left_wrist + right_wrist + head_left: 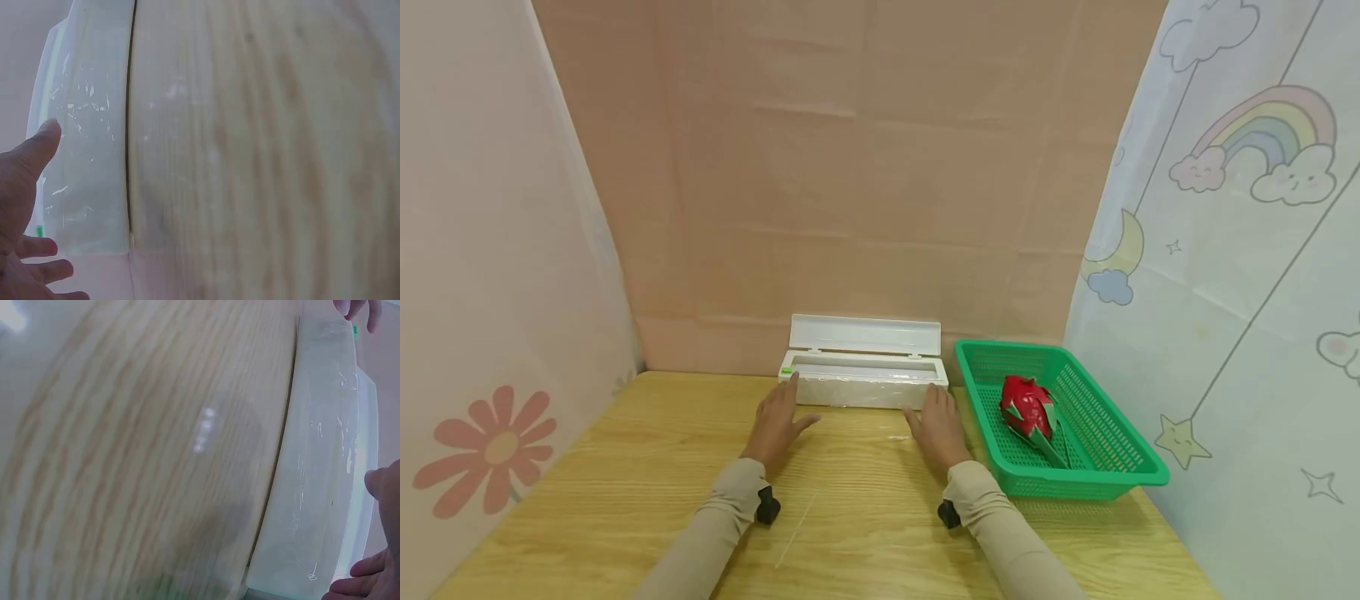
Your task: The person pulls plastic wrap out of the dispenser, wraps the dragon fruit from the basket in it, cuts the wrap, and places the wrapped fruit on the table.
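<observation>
A white cling film dispenser (865,393) stands at the back of the table, its hinged lid (865,335) raised. Clear, wrinkled film (87,144) lies over its front face. At the left end of the slot is a small green piece (787,370). My left hand (778,425) is at the dispenser's left front, fingers stretched toward it and thumb spread. On the other side, my right hand (938,429) reaches to the right front corner with spread thumb. Neither hand grips anything; whether the fingertips touch the box is unclear.
A green plastic basket (1075,479) stands right of the dispenser, near the table's right edge. Inside lies a shiny red dragon fruit (1026,404) with green leaf tips. Brown cloth (865,167) hangs behind the wooden table (850,517), and patterned white curtains (1247,275) flank it.
</observation>
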Tool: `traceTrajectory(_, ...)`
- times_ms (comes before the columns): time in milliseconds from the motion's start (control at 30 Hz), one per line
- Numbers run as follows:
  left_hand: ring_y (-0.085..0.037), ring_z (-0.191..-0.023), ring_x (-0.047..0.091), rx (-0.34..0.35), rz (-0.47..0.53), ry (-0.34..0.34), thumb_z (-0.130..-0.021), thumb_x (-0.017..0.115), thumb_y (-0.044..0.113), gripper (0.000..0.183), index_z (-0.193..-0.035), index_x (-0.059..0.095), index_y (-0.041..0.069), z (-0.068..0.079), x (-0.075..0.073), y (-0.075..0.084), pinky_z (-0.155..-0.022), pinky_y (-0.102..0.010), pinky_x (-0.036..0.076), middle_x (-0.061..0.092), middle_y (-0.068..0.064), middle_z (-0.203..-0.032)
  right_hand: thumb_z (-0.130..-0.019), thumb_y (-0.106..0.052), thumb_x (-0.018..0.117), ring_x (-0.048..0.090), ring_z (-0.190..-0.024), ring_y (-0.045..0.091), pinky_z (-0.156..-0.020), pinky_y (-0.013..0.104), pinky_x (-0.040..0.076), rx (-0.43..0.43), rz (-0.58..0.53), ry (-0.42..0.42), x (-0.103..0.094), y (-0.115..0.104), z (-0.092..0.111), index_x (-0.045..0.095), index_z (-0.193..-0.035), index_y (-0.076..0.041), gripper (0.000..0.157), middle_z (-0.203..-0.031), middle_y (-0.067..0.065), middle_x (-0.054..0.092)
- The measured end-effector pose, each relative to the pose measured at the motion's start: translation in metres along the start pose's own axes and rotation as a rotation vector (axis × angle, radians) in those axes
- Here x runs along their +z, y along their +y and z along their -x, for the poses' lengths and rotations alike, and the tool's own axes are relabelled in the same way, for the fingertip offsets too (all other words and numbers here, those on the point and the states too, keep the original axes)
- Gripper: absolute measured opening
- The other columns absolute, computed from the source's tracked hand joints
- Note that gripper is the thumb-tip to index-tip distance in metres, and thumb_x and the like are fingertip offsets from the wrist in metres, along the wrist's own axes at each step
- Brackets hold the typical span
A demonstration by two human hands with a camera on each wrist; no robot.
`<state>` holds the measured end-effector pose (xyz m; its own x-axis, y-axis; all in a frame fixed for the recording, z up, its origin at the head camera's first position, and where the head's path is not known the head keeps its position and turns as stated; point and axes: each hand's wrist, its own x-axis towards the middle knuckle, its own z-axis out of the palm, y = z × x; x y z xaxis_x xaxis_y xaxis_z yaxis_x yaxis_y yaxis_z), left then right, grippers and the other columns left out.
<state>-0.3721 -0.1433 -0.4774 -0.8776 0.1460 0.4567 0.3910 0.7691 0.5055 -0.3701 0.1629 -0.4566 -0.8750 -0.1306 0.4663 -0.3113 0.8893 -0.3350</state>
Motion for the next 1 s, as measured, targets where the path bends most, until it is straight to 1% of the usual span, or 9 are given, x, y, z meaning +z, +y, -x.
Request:
traceTrajectory(133, -0.056, -0.137, 0.032, -0.077, 0.062, -0.03, -0.094, 0.07, 0.034, 0.088, -0.153, 0.02, -0.008, -0.002, -0.003, -0.004, -0.107, -0.072, 0.025, 0.031, -0.035, -0.152, -0.099, -0.032, 0.063, 0.044, -0.126, 0.049, -0.103, 0.058, 0.04, 0.038, -0.016, 0.009, 0.001, 0.0, -0.002, 0.037, -0.138, 0.019, 0.069, -0.134, 0.036, 0.046)
traceTrajectory(233, -0.058, -0.133, 0.035, -0.118, 0.1, -0.046, -0.096, 0.069, 0.034, 0.085, -0.151, 0.023, -0.012, -0.004, -0.005, -0.006, -0.103, -0.073, 0.03, 0.034, -0.038, -0.148, -0.099, -0.032, 0.064, 0.046, -0.124, 0.049, -0.101, 0.058, 0.042, 0.07, -0.019, 0.015, 0.003, 0.001, -0.003, 0.038, -0.137, 0.019, 0.069, -0.132, 0.037, 0.047)
traceTrajectory(267, -0.058, -0.132, 0.037, -0.136, 0.113, -0.052, -0.096, 0.069, 0.034, 0.085, -0.15, 0.023, -0.012, -0.005, -0.006, -0.007, -0.102, -0.072, 0.031, 0.036, -0.038, -0.147, -0.099, -0.033, 0.064, 0.047, -0.122, 0.049, -0.099, 0.058, 0.043, 0.08, -0.016, 0.015, 0.004, 0.001, -0.004, 0.039, -0.136, 0.019, 0.068, -0.13, 0.036, 0.048)
traceTrajectory(333, -0.057, -0.128, 0.042, -0.147, 0.136, -0.053, -0.096, 0.069, 0.033, 0.083, -0.147, 0.025, -0.015, -0.008, -0.005, -0.01, -0.101, -0.069, 0.036, 0.039, -0.04, -0.142, -0.099, -0.034, 0.064, 0.051, -0.115, 0.047, -0.094, 0.057, 0.045, 0.101, -0.009, 0.018, 0.006, 0.002, -0.005, 0.043, -0.131, 0.018, 0.064, -0.123, 0.034, 0.052)
traceTrajectory(433, -0.056, -0.125, 0.046, -0.183, 0.204, -0.064, -0.097, 0.068, 0.03, 0.081, -0.145, 0.024, -0.018, -0.013, -0.002, -0.016, -0.101, -0.063, 0.041, 0.04, -0.042, -0.141, -0.099, -0.034, 0.064, 0.054, -0.107, 0.046, -0.087, 0.057, 0.047, 0.122, 0.011, 0.019, 0.009, 0.005, -0.007, 0.046, -0.125, 0.017, 0.06, -0.114, 0.031, 0.054)
traceTrajectory(533, -0.054, -0.127, 0.046, -0.223, 0.28, -0.084, -0.098, 0.067, 0.028, 0.082, -0.145, 0.02, -0.02, -0.017, 0.0, -0.019, -0.102, -0.06, 0.042, 0.036, -0.043, -0.143, -0.099, -0.035, 0.062, 0.054, -0.103, 0.045, -0.083, 0.056, 0.047, 0.147, 0.023, 0.009, 0.011, 0.008, -0.009, 0.049, -0.12, 0.015, 0.056, -0.108, 0.028, 0.055)
traceTrajectory(667, -0.055, -0.131, 0.04, -0.274, 0.332, -0.103, -0.098, 0.066, 0.029, 0.082, -0.146, 0.019, -0.019, -0.019, 0.0, -0.019, -0.104, -0.061, 0.039, 0.034, -0.042, -0.146, -0.1, -0.036, 0.061, 0.053, -0.101, 0.043, -0.081, 0.055, 0.047, 0.179, 0.018, -0.002, 0.012, 0.01, -0.009, 0.051, -0.112, 0.011, 0.05, -0.105, 0.026, 0.054)
traceTrajectory(833, -0.054, -0.131, 0.042, -0.314, 0.383, -0.12, -0.099, 0.065, 0.029, 0.076, -0.143, 0.025, -0.017, -0.02, 0.001, -0.024, -0.103, -0.061, 0.041, 0.038, -0.041, -0.143, -0.1, -0.036, 0.061, 0.053, -0.099, 0.045, -0.079, 0.057, 0.047, 0.211, -0.018, -0.014, 0.012, 0.012, -0.01, 0.053, -0.103, 0.009, 0.046, -0.103, 0.028, 0.056)
traceTrajectory(1000, -0.049, -0.119, 0.054, -0.302, 0.371, -0.121, -0.099, 0.065, 0.029, 0.062, -0.134, 0.041, -0.016, -0.023, 0.001, -0.025, -0.094, -0.056, 0.048, 0.05, -0.037, -0.133, -0.099, -0.033, 0.062, 0.051, -0.102, 0.047, -0.083, 0.057, 0.045, 0.258, -0.089, -0.013, 0.016, 0.015, -0.012, 0.054, -0.1, 0.009, 0.042, -0.105, 0.029, 0.056)
